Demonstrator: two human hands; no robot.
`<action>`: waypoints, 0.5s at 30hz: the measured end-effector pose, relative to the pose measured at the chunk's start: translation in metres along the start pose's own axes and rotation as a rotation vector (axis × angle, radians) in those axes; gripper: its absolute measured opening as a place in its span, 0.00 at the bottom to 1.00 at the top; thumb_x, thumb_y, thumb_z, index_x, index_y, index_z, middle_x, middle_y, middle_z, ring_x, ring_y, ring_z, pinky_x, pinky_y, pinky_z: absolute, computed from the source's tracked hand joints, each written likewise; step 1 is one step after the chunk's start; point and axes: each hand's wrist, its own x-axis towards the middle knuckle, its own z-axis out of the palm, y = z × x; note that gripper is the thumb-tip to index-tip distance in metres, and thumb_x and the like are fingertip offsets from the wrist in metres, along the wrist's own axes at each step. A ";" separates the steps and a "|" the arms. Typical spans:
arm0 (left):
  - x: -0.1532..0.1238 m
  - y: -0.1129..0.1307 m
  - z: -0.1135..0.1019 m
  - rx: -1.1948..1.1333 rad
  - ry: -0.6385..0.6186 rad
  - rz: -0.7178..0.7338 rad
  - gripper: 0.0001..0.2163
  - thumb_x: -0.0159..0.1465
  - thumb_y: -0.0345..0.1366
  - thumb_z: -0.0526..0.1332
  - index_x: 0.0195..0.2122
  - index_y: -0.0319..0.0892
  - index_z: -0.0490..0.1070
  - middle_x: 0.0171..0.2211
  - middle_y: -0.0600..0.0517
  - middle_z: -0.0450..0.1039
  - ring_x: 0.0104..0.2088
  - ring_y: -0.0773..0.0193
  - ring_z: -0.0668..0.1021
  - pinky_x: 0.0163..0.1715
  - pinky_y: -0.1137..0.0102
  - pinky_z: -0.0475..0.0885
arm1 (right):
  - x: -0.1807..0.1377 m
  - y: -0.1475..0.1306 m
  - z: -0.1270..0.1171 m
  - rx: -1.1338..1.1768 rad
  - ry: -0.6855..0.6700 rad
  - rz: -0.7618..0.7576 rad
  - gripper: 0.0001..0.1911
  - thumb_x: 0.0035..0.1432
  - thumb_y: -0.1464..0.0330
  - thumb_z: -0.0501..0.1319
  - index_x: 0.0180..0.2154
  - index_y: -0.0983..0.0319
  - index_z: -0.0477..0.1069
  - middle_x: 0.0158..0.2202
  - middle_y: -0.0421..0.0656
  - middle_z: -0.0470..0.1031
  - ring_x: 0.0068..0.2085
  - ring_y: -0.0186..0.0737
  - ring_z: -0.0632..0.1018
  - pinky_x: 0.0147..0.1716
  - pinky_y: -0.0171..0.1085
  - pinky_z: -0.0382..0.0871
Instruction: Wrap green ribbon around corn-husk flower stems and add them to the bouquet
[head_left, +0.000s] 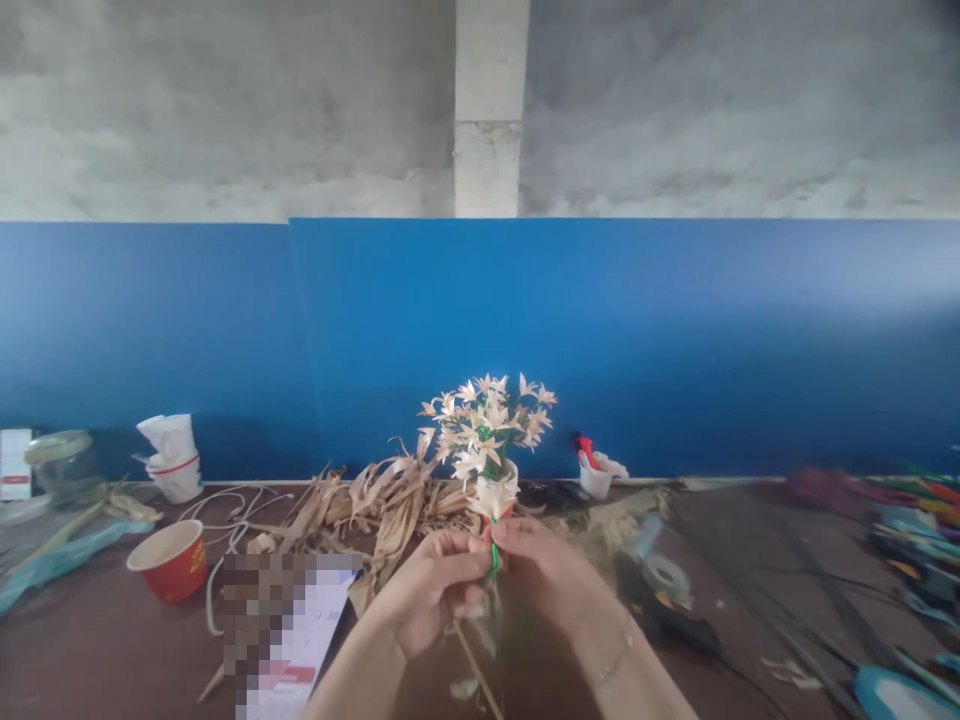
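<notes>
My left hand (439, 580) and my right hand (541, 565) meet low in the middle of the view. Both are closed, thumbs and fingers pinching the green stem of a cream-coloured artificial flower (495, 497) from either side. The flower points upward, its pale petals spread. Right behind it, a bunch of similar small white flowers (484, 425) with green stems rises from what looks like a white and red cup (511, 478). A thin straw-coloured strip (476, 665) shows below my hands; whether I hold it cannot be made out.
Dried husks (394, 510) lie behind my hands. A red paper cup (169, 560), a white cable (232, 515) and a phone (300, 645) are to the left. A tape roll (666, 580) lies right, a small white cup (595, 475) behind it. A blue partition (600, 330) backs the table.
</notes>
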 end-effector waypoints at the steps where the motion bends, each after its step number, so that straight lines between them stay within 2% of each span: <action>1: 0.000 0.000 0.000 0.002 0.012 0.002 0.12 0.45 0.37 0.70 0.21 0.36 0.68 0.20 0.54 0.67 0.14 0.79 0.64 0.13 0.78 0.49 | 0.000 0.001 0.000 -0.006 -0.002 -0.004 0.08 0.48 0.67 0.66 0.26 0.67 0.75 0.23 0.41 0.74 0.25 0.30 0.71 0.30 0.32 0.63; 6: 0.000 0.000 0.002 0.116 0.160 0.099 0.11 0.47 0.37 0.68 0.24 0.39 0.67 0.16 0.59 0.62 0.13 0.78 0.60 0.13 0.78 0.48 | 0.004 0.007 0.002 0.010 0.051 -0.059 0.10 0.49 0.64 0.65 0.25 0.67 0.74 0.21 0.39 0.70 0.23 0.29 0.67 0.27 0.31 0.61; 8: 0.000 0.002 0.006 0.171 0.164 0.215 0.10 0.47 0.35 0.67 0.28 0.40 0.67 0.19 0.58 0.65 0.15 0.76 0.63 0.15 0.78 0.53 | 0.006 0.009 0.002 0.040 0.095 -0.071 0.10 0.49 0.63 0.64 0.26 0.65 0.73 0.22 0.38 0.70 0.22 0.29 0.66 0.24 0.30 0.59; 11: -0.001 0.004 0.011 0.301 0.135 0.400 0.14 0.45 0.30 0.66 0.33 0.43 0.67 0.26 0.55 0.70 0.23 0.70 0.70 0.22 0.76 0.62 | 0.006 0.011 0.003 0.123 0.151 -0.047 0.09 0.51 0.63 0.63 0.32 0.63 0.73 0.25 0.39 0.71 0.22 0.29 0.67 0.23 0.29 0.59; 15: -0.002 0.001 0.010 0.638 0.289 0.607 0.06 0.50 0.29 0.64 0.29 0.43 0.71 0.26 0.53 0.70 0.25 0.67 0.71 0.26 0.73 0.64 | 0.004 0.010 0.012 0.262 0.213 0.015 0.08 0.51 0.66 0.64 0.34 0.63 0.72 0.29 0.39 0.73 0.25 0.29 0.70 0.26 0.29 0.62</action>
